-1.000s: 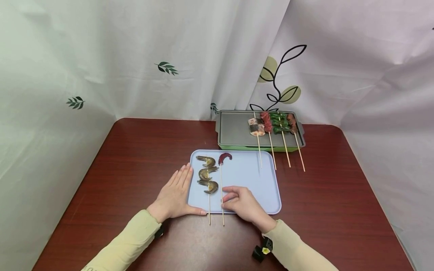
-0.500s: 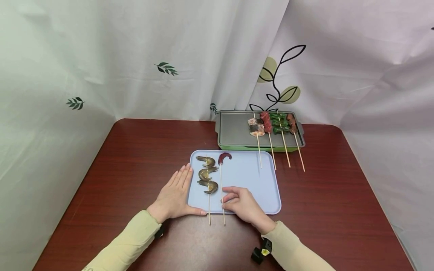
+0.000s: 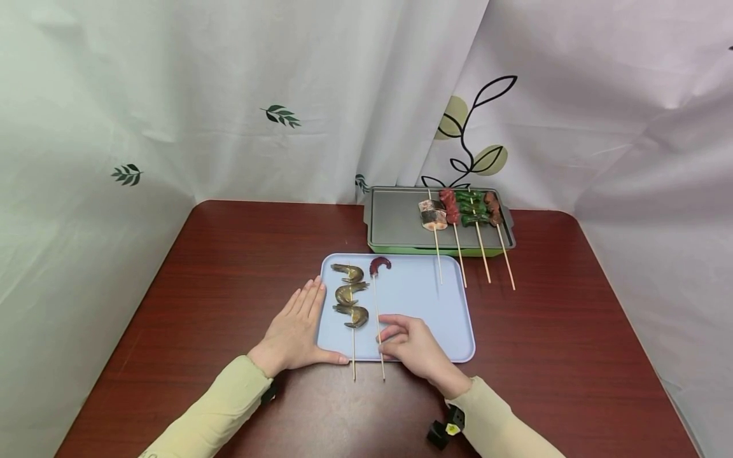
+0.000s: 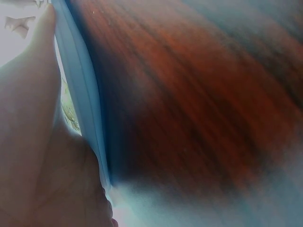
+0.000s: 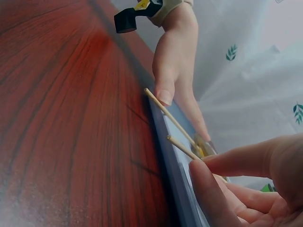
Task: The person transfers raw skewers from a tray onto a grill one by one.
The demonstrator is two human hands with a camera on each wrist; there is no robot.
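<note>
My right hand (image 3: 417, 346) pinches a wooden skewer between thumb and fingers near its lower end. At the skewer's far end is a single curled, dark red piece like an octopus tentacle (image 3: 380, 264), lying over the pale blue tray (image 3: 426, 305). Left of it on the tray, a skewer of three grey-brown shrimp (image 3: 350, 294) has its stick sticking out over the near rim. My left hand (image 3: 291, 331) rests with straight fingers along the tray's left edge, its thumb at the near edge. The right wrist view shows the pinched stick end (image 5: 182, 145) close up.
Behind the tray stands a green grill box with a grey top plate (image 3: 395, 219). It bears a fish-like skewer (image 3: 433, 215), a red meat skewer (image 3: 450, 207), a green pepper skewer (image 3: 472, 208) and a brown meat skewer (image 3: 494, 208), their sticks pointing forward.
My right hand has shifted slightly right with the tentacle skewer, so its stick stands farther from the shrimp skewer. The left hand and tray stay where they were.
</note>
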